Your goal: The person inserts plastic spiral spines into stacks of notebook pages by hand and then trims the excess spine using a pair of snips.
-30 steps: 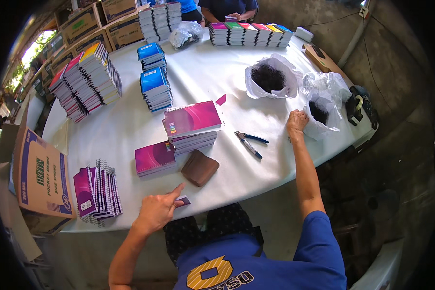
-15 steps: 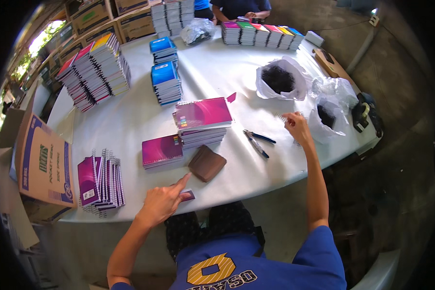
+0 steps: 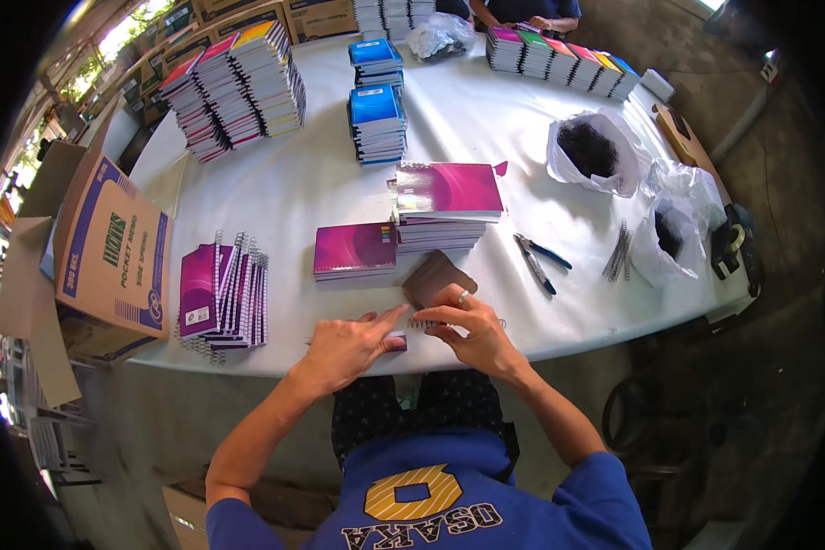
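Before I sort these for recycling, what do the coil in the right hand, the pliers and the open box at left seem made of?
Coil: probably metal wire, from its thin grey turns, though plastic is possible; finish unclear.
Pliers: likely metal with smooth plastic or rubber grips, judging by the dark blue handles.
Box: apparently matte cardboard, from its dull brown faces and folded flaps.

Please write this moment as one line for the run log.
left hand: on notebook | right hand: holds coil | pliers: on table | spare coils: beside bag

Purple notebook (image 3: 395, 344), silvery wire spiral (image 3: 419, 323)
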The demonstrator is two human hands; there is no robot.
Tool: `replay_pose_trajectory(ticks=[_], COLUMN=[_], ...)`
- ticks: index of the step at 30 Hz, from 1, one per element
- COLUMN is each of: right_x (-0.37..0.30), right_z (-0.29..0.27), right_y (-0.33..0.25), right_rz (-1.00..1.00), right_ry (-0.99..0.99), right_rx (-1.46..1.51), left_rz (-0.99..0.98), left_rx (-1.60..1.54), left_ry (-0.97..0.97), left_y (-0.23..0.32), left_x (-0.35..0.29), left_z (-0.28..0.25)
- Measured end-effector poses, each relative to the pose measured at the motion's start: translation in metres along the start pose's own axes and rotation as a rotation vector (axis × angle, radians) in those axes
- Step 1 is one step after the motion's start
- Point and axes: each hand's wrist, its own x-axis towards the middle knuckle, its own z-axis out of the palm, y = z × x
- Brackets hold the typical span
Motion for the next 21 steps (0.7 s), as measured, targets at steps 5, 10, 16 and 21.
replay_pose_trajectory(ticks=[5, 10, 16, 21], right_x=[0.0, -0.004, -0.003, -0.001], right_z=[0.011, 0.016, 0.001, -0.003], right_y=[0.006, 0.009, -0.012, -0.016], right_rz=[0.008, -0.073, 0.086, -0.04], right_ry=[0.049, 0.056, -0.197, -0.221], right_rx=[0.012, 0.007, -0.201, -0.353], left_rz=[0.014, 0.006, -0.009, 0.088], left_rx=[-0.008, 0.004, 0.018, -0.025], left_ry=[0.007, -0.018, -0.01, 0.101], left_y=[0.001, 0.001, 0.007, 0.007], left_x=[0.0, 0.0, 0.001, 0.0], left_z=[-0.002, -0.003, -0.002, 0.002])
